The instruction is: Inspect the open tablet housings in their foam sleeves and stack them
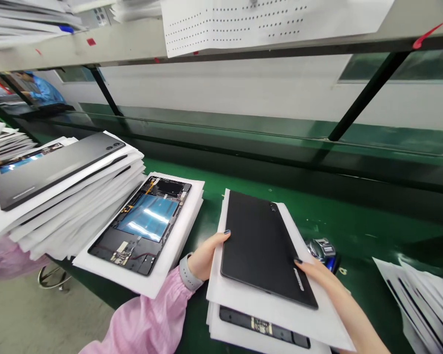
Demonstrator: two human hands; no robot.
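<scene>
In the head view, grips the black tablet [262,246] from both sides: left hand [206,253] closed on the left edge, thumb on top; right hand [325,280] closed on the right edge, thumb beside the pale lettering; fingers of both hidden underneath. Holds the black tablet back side up on a white sheet [216,290], camera end farther away, above the green table [203,172]. Shows below the white sheet part of a lower tablet [264,327] with bare circuitry. To the left, shows an opened tablet [143,221] with a shiny blue panel, lying on white sheets, and beside it a tall stack [84,216] topped by a grey tablet [59,169]. Shows a silver-and-blue object [323,250] just beyond the right hand, and more layered sheets [421,295] at far right.
</scene>
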